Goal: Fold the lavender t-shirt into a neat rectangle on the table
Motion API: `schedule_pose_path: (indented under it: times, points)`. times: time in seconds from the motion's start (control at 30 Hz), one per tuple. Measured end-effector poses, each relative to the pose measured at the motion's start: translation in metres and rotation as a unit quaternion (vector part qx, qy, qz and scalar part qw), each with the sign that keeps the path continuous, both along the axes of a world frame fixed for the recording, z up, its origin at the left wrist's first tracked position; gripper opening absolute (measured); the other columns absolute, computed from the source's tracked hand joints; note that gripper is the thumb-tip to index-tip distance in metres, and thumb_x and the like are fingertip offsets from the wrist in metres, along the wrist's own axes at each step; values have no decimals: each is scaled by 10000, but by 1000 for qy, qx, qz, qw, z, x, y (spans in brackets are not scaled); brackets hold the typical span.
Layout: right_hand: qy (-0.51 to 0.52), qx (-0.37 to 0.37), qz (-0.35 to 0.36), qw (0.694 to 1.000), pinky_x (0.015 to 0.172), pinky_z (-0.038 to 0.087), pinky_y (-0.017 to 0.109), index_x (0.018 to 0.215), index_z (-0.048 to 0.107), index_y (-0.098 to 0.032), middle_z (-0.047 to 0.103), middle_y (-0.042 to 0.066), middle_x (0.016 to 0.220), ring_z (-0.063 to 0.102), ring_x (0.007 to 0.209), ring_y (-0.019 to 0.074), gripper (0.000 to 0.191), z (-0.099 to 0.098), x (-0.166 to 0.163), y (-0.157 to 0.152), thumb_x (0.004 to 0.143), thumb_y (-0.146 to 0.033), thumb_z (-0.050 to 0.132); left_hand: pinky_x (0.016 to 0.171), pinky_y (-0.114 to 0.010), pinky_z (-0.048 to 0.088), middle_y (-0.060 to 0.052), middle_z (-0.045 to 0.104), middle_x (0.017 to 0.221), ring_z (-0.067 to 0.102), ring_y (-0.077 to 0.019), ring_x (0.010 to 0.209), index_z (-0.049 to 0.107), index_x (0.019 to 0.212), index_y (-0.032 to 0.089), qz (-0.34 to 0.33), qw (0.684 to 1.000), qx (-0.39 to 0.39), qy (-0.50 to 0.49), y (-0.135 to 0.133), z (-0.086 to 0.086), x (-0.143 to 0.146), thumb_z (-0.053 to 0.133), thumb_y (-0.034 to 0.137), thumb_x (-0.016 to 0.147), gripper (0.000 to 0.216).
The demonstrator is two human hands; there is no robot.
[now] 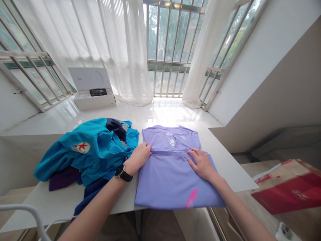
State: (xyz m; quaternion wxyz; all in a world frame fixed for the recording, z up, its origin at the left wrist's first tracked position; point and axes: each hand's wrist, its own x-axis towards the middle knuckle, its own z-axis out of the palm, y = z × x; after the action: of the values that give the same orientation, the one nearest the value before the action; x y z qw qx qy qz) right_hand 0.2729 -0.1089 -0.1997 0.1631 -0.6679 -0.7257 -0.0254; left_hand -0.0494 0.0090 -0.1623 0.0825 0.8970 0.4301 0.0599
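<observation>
A lavender T-shirt [173,180] lies folded on the white table in front of me, its lower part turned up over the chest. White print and part of the neckline show above the fold, and a pink mark sits near the front edge. My left hand [139,156], with a black watch [123,173] on its wrist, rests its fingertips on the left end of the fold; its thumb is hidden. On the right end of the fold lies my right hand [202,164], palm down, fingers stretched and thumb apart.
A loose heap of turquoise clothes [92,144], with navy and purple pieces, lies left of the shirt. An open white box [95,102] holding a dark device stands on the windowsill [135,110]. To the right, lower down, is a red and brown paper bag [288,190].
</observation>
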Motion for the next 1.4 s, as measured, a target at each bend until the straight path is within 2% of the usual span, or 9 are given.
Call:
schedule_pose_path:
  times: [0.2,0.33,0.47,0.57,0.7,0.8,0.93,1.1,1.4]
  points:
    - [-34,-19,14,999,966,441,432,1171,595,-249,592,99,1264,559,1126,259,294,6,25,41,955,-397,463,905,-361,494,-137,615,1122,615,-278,1040,636,1122,160,22,998,-1,-62,32,-10,8,596,263,911,238]
    - [-63,-53,30,996,985,429,435,1167,599,-232,595,112,1261,550,1142,265,289,19,28,65,924,-352,497,933,-369,495,-152,615,1167,613,-271,1073,537,1280,131,27,988,-18,-150,38,-20,-1,593,206,880,411]
    - [-61,-77,29,995,1000,420,435,1081,644,-204,627,132,1201,548,1166,285,265,45,-8,84,825,-205,576,895,-344,506,-113,651,1093,641,-230,974,573,1186,147,21,976,-38,-215,41,-22,-9,571,124,825,361]
    - [63,-23,105,992,986,446,379,1136,619,-218,631,92,1190,577,1128,228,296,55,-63,101,856,-169,538,797,-312,518,-67,664,966,641,-193,822,623,1025,175,27,971,-52,-230,44,-21,-12,568,144,823,211]
    - [204,-3,153,967,884,488,336,1033,640,-220,658,52,1059,623,981,194,177,41,-129,124,873,-210,565,757,-293,509,-49,658,917,624,-172,762,635,944,179,33,967,-37,-249,45,-22,-13,603,190,818,131]
    - [247,-16,140,959,836,492,319,983,648,-200,674,50,972,629,907,184,137,21,-149,133,870,-184,572,736,-294,508,-49,649,887,615,-171,745,647,908,175,33,966,-36,-255,44,-25,-12,608,210,823,101]
    - [228,-1,163,960,905,462,343,955,655,-203,679,57,986,603,978,200,91,6,-149,131,872,-204,618,780,-314,522,-59,654,935,638,-193,831,639,856,187,43,965,-32,-258,41,-25,-9,575,221,849,72]
    - [196,11,165,967,913,442,353,925,639,-209,671,55,1027,597,993,198,44,4,-145,129,889,-192,620,948,-358,491,-67,661,1124,606,-234,1094,623,878,217,45,962,-5,-269,37,-23,-3,549,181,854,86]
    - [191,-4,142,971,866,428,324,946,624,-196,693,50,967,628,943,194,74,10,-146,129,956,-211,552,859,-350,496,-63,665,915,619,-220,921,608,860,200,62,956,-9,-286,41,-26,0,534,219,884,80]
